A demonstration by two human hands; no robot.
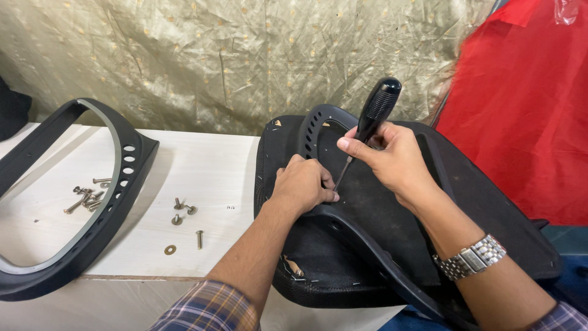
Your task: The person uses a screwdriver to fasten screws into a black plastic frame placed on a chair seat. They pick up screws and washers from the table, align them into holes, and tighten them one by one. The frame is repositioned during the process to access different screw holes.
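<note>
Screwdriver [367, 132] sits in right hand [392, 162], fingers wrapped tight round lower part of black handle; long axis tilts, handle up-right, shaft running down-left, tip meeting black armrest [343, 217] just beside left-hand fingertips. Left hand [304, 184] is curled shut, pressing on armrest edge, thumb nearest the tip. Armrest lies across seat pad [367, 202], which overhangs table [202, 171] edge. Well apart to the left: loose bolts [86, 197] and washer [169, 249], second armrest [116, 178].
</note>
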